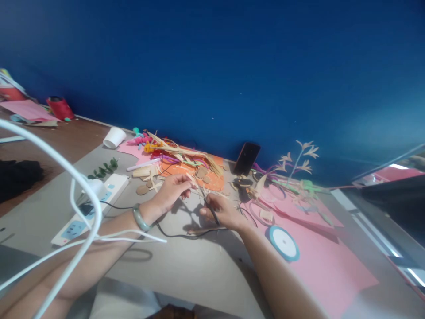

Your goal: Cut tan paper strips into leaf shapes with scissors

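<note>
My left hand [170, 193], with a pale green bangle at its wrist, pinches a small strip of pale dried husk [190, 177]. My right hand [229, 212] is closed around black-handled scissors [211, 207], whose blades point up and left toward the strip. Whether the blades touch the strip is too small to tell. Just beyond both hands, dried husk strips [186, 153] are heaped over an orange sheet [215, 182]. Round tan discs [142, 189] lie left of my left hand.
A white power strip [114, 186] stands left, with white cables [89, 190] looping across the near view. A dark phone [246, 158] leans by the blue wall. Right are pink paper [318, 257], a tape roll [283, 243] and a husk-flower stem [297, 161]. A white cup [114, 137] lies tipped.
</note>
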A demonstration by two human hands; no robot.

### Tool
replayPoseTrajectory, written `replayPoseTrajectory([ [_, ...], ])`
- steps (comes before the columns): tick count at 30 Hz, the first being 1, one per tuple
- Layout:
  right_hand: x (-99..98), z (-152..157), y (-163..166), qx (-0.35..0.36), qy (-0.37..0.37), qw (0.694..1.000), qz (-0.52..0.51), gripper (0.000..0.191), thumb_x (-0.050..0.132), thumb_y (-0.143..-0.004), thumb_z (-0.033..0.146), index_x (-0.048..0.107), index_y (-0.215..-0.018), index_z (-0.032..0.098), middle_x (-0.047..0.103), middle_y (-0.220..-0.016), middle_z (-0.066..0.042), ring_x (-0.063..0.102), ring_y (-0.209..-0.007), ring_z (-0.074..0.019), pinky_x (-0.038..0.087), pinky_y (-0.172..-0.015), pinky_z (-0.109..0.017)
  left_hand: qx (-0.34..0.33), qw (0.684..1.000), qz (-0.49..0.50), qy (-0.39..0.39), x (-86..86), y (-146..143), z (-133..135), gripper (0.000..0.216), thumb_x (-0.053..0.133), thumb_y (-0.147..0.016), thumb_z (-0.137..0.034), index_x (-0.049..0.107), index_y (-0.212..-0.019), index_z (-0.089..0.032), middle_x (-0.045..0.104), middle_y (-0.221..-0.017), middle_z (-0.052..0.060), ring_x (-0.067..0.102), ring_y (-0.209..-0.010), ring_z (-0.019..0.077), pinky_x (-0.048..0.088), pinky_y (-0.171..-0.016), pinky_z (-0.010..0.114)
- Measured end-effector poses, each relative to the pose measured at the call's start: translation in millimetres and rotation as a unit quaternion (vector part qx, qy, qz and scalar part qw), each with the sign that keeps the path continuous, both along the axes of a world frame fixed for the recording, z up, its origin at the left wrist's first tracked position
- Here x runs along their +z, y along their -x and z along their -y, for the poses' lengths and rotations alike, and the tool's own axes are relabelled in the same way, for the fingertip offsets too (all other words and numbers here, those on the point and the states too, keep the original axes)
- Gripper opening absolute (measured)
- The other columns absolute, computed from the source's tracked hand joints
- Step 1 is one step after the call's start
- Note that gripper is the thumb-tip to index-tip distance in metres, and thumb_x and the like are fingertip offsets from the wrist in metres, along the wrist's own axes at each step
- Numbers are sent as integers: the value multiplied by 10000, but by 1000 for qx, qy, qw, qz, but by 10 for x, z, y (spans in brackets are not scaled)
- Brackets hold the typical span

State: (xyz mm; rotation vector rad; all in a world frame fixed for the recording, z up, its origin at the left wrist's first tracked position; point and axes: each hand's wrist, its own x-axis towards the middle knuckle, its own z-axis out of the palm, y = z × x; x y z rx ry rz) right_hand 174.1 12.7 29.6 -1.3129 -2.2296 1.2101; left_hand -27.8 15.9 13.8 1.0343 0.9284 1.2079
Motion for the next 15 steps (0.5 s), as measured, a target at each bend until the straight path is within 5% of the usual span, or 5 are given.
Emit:
replayPoseTrajectory([
  [15, -70, 21, 39, -13, 104, 992, -68, 505, 656, -691, 625, 371, -666, 208, 483, -525, 57, 433, -492, -96, 288, -468, -214, -4, 1000, -2, 8, -25, -10, 5, 100, 613, -713, -216, 618, -703, -116, 564, -547, -13, 489, -461, 57, 335, -434, 169],
])
